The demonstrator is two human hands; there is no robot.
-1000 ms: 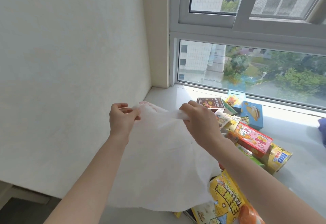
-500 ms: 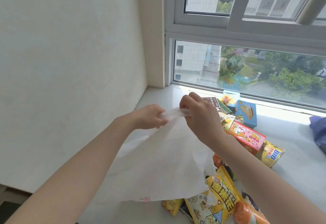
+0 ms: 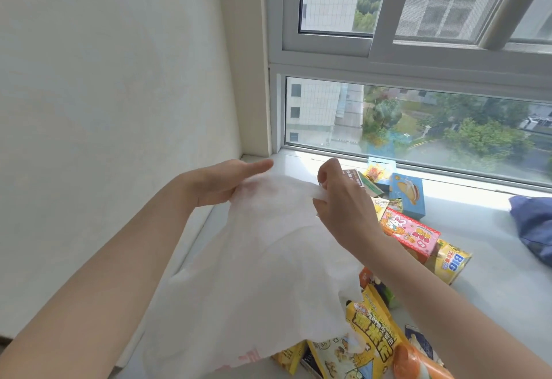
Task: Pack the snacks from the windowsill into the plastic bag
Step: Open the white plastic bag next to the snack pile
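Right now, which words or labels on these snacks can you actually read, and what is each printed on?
"BIG": yellow packet, blue letters.
Yellow snack bag: bold black characters, too blurred to quote.
Pink rabbit box: lettering too small.
Brown box: white print too small.
Plastic bag: pink print at its lower edge, unreadable.
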